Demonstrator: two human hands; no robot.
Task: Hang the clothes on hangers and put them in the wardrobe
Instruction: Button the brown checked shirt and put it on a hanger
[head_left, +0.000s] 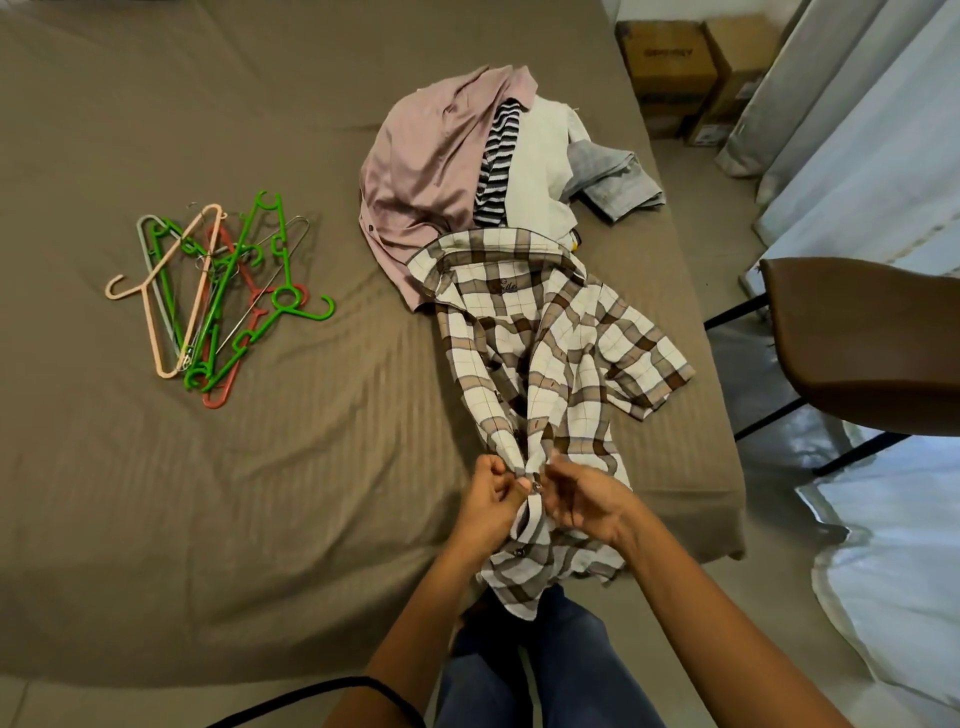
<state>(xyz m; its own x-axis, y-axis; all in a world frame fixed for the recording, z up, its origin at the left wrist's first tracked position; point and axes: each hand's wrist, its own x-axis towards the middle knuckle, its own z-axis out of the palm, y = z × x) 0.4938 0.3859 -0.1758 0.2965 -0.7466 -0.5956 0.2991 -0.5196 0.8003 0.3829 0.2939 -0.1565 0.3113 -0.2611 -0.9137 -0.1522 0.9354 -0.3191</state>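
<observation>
Plaid shirt (561, 353) on brown bed (208, 493), chair (872, 353) nearby; left hand (488, 501) and right hand (592, 501) pinch its placket.

A bed (208, 493) in a brown sheet fills the view. Right of it, two cardboard boxes (670, 62) stand on the floor (691, 208) beside grey curtains (810, 104). Nearer is a brown chair (872, 338) on black legs.

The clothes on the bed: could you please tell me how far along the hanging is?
Done: nothing hung yet. In hand: left hand and right hand pinch the plaid shirt at its buttons. Remaining: the hangers lie unused, the clothes pile waits; wardrobe unseen.
</observation>
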